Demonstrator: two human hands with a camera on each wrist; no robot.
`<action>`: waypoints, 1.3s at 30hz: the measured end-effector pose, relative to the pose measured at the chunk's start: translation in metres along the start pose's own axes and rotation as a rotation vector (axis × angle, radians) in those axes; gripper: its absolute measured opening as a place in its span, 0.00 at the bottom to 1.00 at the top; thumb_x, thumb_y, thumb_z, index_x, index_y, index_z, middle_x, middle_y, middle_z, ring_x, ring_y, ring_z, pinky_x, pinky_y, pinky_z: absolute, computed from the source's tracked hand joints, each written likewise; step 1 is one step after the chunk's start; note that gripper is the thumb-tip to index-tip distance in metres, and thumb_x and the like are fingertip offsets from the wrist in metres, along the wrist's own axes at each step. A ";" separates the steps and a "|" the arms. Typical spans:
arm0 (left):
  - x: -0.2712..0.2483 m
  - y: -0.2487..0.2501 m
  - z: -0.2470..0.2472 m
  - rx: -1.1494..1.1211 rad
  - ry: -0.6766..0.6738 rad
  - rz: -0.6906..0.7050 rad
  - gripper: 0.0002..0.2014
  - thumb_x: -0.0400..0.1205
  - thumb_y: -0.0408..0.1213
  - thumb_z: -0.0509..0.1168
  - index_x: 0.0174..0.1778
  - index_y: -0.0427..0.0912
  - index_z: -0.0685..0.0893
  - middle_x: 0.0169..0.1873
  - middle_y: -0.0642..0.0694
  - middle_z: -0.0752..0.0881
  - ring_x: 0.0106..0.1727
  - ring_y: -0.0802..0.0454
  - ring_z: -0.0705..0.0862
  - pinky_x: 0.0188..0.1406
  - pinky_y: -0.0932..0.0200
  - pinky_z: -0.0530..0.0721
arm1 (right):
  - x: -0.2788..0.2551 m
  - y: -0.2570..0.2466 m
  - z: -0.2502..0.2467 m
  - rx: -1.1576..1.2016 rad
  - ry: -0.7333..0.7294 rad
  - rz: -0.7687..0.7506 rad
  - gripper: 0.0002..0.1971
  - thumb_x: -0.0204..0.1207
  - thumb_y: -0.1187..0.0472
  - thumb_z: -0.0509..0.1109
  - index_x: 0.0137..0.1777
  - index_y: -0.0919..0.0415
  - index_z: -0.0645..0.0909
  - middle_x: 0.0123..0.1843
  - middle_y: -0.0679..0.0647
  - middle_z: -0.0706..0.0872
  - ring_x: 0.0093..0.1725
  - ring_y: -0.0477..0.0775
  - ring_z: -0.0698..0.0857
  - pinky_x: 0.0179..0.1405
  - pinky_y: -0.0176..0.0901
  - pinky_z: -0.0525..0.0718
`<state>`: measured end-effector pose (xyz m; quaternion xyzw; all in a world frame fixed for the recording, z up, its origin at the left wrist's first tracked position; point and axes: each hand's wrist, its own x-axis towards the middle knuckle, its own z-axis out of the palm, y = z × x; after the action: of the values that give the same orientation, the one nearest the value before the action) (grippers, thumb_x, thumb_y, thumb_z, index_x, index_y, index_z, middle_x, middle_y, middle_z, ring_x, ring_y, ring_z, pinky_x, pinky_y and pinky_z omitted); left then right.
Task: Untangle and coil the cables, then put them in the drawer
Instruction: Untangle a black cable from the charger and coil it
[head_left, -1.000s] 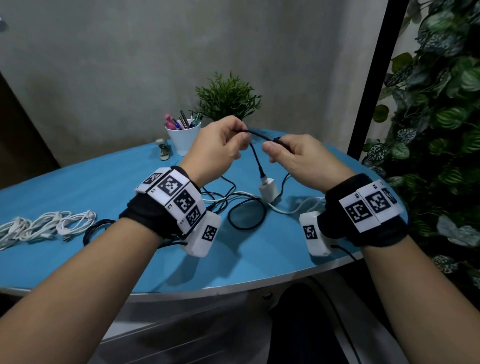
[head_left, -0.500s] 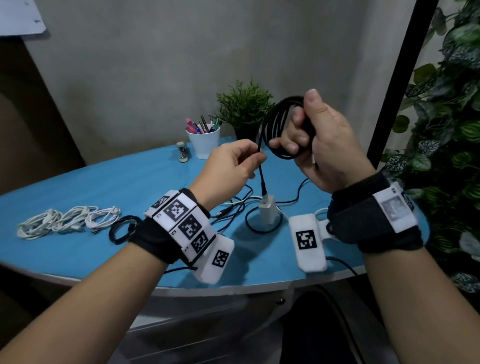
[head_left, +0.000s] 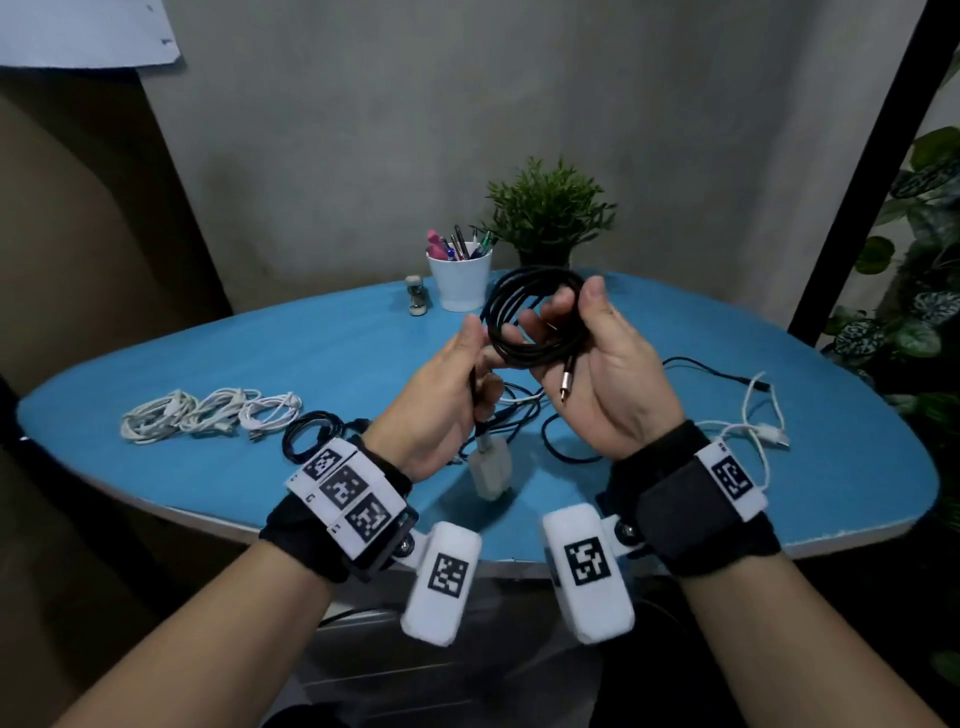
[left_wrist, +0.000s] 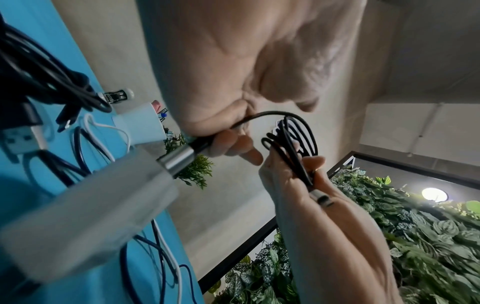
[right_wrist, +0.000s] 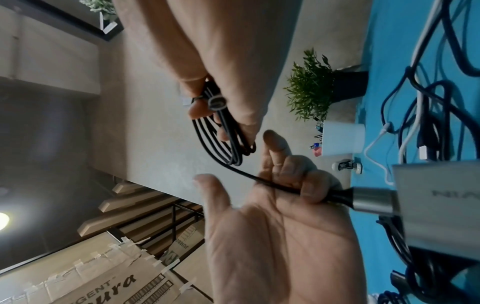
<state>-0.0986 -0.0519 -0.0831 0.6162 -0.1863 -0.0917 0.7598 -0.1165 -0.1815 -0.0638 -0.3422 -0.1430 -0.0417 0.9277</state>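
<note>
My right hand (head_left: 566, 322) is turned palm up and holds a coil of black cable (head_left: 535, 317) between thumb and fingers; the cable's metal plug (head_left: 566, 382) lies across the palm. The coil (right_wrist: 223, 139) and this hand (right_wrist: 221, 107) also show in the right wrist view. My left hand (head_left: 467, 364) grips the same cable's straight tail just above a white charger adapter (head_left: 491, 467), which dangles below it over the table. In the left wrist view the left hand's fingers (left_wrist: 228, 142) curl round the cable by the adapter (left_wrist: 91, 205).
On the blue table (head_left: 779, 467) lie three coiled white cables (head_left: 208, 415) and a coiled black one (head_left: 311, 436) at the left, a tangle of dark and white cables (head_left: 524, 410) under my hands, and a loose white cable (head_left: 753, 421) at the right. A pen cup (head_left: 460, 280) and a potted plant (head_left: 550, 213) stand at the back.
The right hand has gathered the black cable into loops, come lower and turned palm up. The left hand has slid along the cable to the adapter end, which now hangs nearer me.
</note>
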 end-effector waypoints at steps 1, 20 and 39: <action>-0.001 0.000 -0.001 0.008 -0.017 0.002 0.21 0.77 0.61 0.50 0.48 0.51 0.79 0.31 0.60 0.81 0.29 0.61 0.68 0.29 0.66 0.64 | -0.001 0.003 0.000 0.020 0.005 0.005 0.14 0.82 0.54 0.56 0.40 0.61 0.75 0.33 0.50 0.79 0.42 0.52 0.81 0.56 0.53 0.85; -0.010 0.000 -0.026 -0.162 -0.033 0.006 0.11 0.81 0.47 0.62 0.36 0.46 0.73 0.26 0.55 0.74 0.32 0.57 0.70 0.38 0.62 0.69 | -0.019 0.034 -0.020 -0.347 0.074 0.192 0.12 0.86 0.62 0.52 0.44 0.63 0.75 0.35 0.57 0.78 0.30 0.50 0.76 0.26 0.38 0.76; -0.007 0.015 -0.022 0.082 0.088 0.031 0.20 0.86 0.47 0.56 0.29 0.47 0.64 0.17 0.57 0.63 0.24 0.57 0.59 0.31 0.60 0.68 | -0.012 0.007 -0.029 -0.574 0.125 0.002 0.10 0.83 0.71 0.58 0.45 0.61 0.79 0.31 0.50 0.89 0.29 0.43 0.85 0.27 0.29 0.79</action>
<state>-0.0973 -0.0264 -0.0739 0.6472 -0.1656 -0.0450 0.7427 -0.1199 -0.1953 -0.0929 -0.5875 -0.0677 -0.1005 0.8001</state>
